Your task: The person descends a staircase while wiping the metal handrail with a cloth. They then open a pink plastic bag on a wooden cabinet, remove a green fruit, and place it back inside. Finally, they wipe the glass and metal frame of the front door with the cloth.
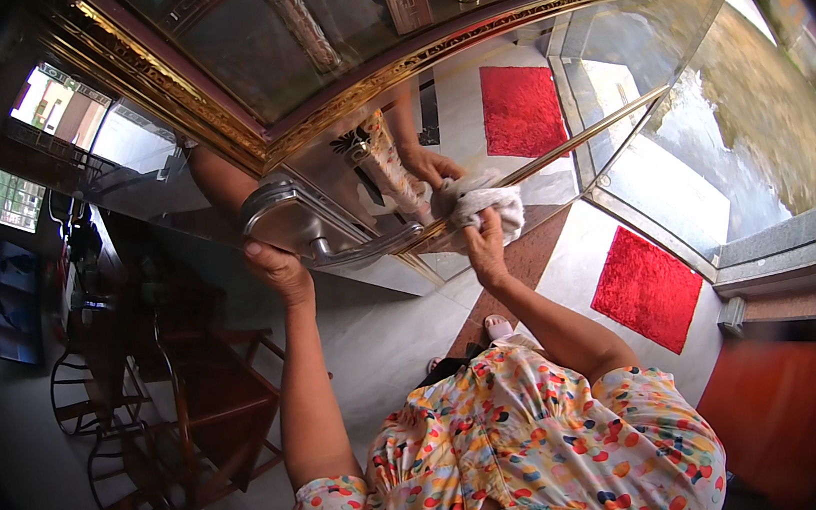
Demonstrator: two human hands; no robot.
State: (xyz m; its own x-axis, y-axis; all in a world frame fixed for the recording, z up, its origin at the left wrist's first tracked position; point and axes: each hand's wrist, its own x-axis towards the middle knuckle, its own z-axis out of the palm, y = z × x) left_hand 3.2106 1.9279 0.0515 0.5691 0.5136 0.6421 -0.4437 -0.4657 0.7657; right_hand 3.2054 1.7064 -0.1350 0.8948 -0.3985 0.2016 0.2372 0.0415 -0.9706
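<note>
A polished door with gold moulding stands open in front of me, its shiny surface mirroring my arm and a red mat. My right hand grips a bunched whitish cloth and presses it against the lower panel, by a thin gold trim strip. At the door's edge, my left hand holds on just below the metal handle plate, with the thumb upward; its other fingers are hidden behind the door. The curved lever handle lies between my two hands.
A red mat lies on the pale tiled floor at the right, near a metal-framed doorway. Dark wooden furniture and curved-frame chairs stand at the left. An orange-red surface is at the lower right.
</note>
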